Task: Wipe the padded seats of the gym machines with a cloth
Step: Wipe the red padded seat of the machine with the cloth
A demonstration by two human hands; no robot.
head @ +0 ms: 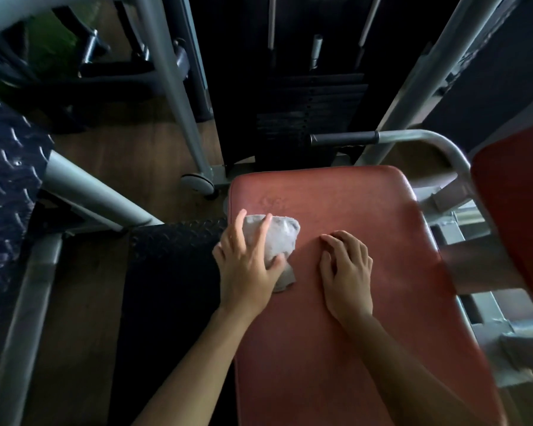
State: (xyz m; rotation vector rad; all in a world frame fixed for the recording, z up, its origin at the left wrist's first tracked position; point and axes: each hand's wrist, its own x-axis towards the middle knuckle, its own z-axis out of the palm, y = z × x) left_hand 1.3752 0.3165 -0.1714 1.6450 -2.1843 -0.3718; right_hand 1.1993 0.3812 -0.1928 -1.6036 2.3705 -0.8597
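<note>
Pressing fingers (263,232): those of the left hand (246,265), spread and almost straight, laid flat on a crumpled pale grey cloth (282,238); the thumb bears down on its near part, clenching nothing.
Cloth: on the reddish-brown padded vinyl seat (351,210), close to its left edge, one corner poking out below the thumb.
Right fingers (330,239): loosely bent, tips touching the seat, grasping nothing.
Right hand (348,272): rests mid-seat, just beside the cloth but apart from it.
Seat surroundings: a red upright back pad (511,210) at the right; a black-sleeved handle (343,138) on a curved grey tube past the far edge.
Further out: a dark stack of weight plates (308,112) between slanting grey metal frame posts (173,96); a black ridged tread plate (173,256) left of the seat; brown wooden floor (142,161).
</note>
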